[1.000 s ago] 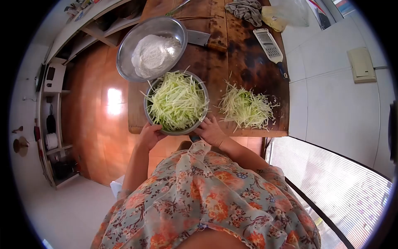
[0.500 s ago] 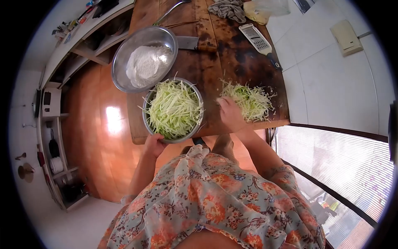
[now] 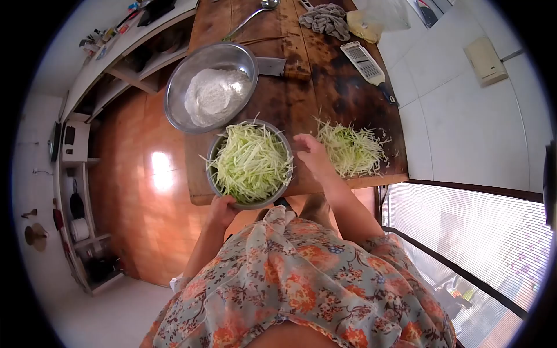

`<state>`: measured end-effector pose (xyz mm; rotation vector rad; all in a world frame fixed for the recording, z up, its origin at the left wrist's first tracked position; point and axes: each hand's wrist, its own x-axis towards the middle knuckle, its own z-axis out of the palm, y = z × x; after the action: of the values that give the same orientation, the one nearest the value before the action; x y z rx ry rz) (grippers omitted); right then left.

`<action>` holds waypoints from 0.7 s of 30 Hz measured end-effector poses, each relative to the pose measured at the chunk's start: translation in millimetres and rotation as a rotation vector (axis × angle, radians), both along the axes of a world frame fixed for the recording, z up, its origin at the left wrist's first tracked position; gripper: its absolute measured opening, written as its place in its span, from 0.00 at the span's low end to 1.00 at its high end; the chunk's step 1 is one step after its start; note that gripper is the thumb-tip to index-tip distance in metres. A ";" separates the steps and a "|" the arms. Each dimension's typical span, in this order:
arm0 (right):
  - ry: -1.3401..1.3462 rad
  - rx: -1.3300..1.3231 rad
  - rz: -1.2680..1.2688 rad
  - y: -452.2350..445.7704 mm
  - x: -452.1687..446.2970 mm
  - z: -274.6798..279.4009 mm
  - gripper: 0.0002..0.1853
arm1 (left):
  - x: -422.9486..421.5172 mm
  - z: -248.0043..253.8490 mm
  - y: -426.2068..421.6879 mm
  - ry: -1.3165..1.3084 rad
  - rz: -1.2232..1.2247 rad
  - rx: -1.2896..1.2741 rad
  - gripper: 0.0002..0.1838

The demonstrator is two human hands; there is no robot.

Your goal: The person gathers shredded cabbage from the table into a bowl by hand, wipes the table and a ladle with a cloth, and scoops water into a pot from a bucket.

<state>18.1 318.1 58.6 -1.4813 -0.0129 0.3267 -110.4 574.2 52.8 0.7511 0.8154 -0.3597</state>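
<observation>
Heaped pale-green shredded vegetable [image 3: 250, 162] fills a metal bowl [image 3: 288, 188] at the table's front edge. My left hand [image 3: 223, 210] is closed on the bowl's near-left rim. Between the bowl and a loose pile of the same shreds [image 3: 353, 149] is my right hand [image 3: 314, 155], thumb and fingers apart, with nothing visible in it. Its fingertips point toward the bowl without touching it. Behind the filled bowl stands a larger metal bowl [image 3: 174, 95] with white flour [image 3: 214, 95] in it.
A cleaver [image 3: 271, 66] lies beside the flour bowl on the wooden table [image 3: 307, 110]. Farther off are a ladle [image 3: 250, 17], a grey cloth [image 3: 325, 22] and a plastic bag [image 3: 383, 14]. A grater [image 3: 362, 62] rests near the tiled wall [image 3: 447, 116] at right.
My right hand has moved left, from the edge of the loose pile toward the bowl, and its fingers have spread. My left hand still holds the rim. The whole view has shifted slightly.
</observation>
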 end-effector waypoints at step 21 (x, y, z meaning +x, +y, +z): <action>-1.063 -0.666 0.271 8.5 0.4 49.0 0.08 | -2.4 -1.2 -5.2 -0.104 0.047 -0.045 0.29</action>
<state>18.5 326.5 107.6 -2.1648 -1.0444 -0.3132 -112.8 569.0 51.6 0.7021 0.7239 -0.2940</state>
